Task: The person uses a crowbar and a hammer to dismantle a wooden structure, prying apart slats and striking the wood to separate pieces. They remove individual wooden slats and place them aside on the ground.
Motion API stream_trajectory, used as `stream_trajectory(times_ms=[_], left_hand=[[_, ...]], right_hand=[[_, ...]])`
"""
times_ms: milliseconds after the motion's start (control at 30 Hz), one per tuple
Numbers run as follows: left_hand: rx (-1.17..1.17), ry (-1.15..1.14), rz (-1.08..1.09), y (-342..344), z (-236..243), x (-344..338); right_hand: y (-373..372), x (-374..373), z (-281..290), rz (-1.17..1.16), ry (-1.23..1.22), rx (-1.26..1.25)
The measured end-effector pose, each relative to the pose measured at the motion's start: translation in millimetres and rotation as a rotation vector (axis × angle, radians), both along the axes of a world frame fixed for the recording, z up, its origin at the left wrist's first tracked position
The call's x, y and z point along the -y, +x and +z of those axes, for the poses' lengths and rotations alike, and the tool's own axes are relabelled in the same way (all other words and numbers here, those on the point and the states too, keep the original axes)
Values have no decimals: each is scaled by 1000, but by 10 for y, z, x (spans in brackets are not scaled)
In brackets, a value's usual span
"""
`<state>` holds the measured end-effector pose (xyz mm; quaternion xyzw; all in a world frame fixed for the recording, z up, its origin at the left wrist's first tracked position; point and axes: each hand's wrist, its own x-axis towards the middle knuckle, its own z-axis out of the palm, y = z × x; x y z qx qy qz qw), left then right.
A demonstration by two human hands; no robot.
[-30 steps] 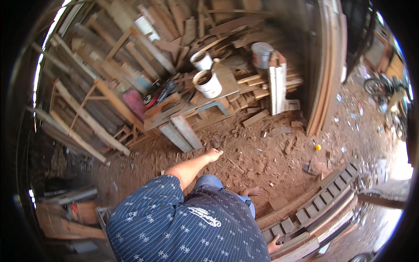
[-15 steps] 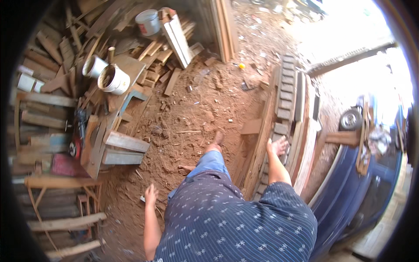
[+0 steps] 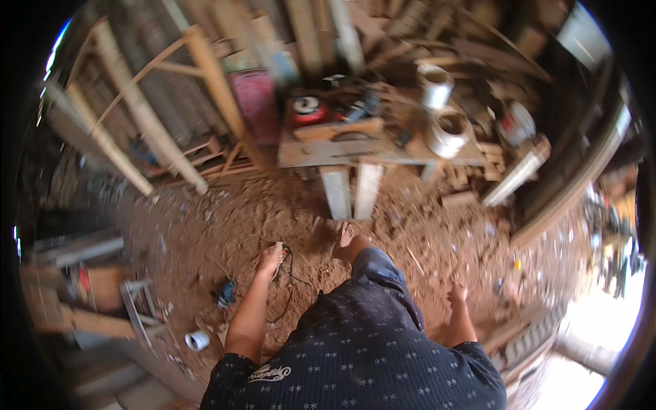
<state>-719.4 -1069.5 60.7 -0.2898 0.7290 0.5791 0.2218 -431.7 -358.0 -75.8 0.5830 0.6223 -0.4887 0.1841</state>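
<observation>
My left hand [image 3: 269, 261] hangs over the dirt floor, blurred. Right beside its fingers shows a small white and orange piece [image 3: 281, 253] with a dark cord [image 3: 292, 275] looping over the ground. I cannot tell whether the hand touches that piece or only passes in front of it. My right hand [image 3: 458, 293] hangs low on the other side, fingers curled in, with nothing visible in them. One bare foot [image 3: 346, 234] is on the dirt in front of me. A blue power tool [image 3: 225, 293] lies on the ground left of my left forearm.
Ahead stands a wooden workbench [image 3: 307, 156] bearing a red and black machine [image 3: 309, 109] and two white buckets, one of them this [image 3: 449, 134]. Wooden frames [image 3: 137, 109] lean at the left. Timber [image 3: 526, 342] lies at the lower right; a white cylinder [image 3: 197, 340] rests at lower left.
My view and body have turned left, so the workbench is now ahead and the timber stack lies lower right. My right hand has dropped from above the timber, its spread fingers now curled.
</observation>
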Motion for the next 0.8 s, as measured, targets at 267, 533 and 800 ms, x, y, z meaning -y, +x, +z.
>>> stream_trajectory(times_ms=[267, 533, 800], left_hand=[[405, -281, -407, -39, -218, 639], [540, -278, -210, -514, -34, 2057], [-572, -760, -694, -4408, 267, 2510]], right_hand=[[-4013, 2298, -201, 530, -135, -290], [-6571, 4747, 1402, 971, -56, -598], [-7559, 5505, 1598, 916, -152, -757]])
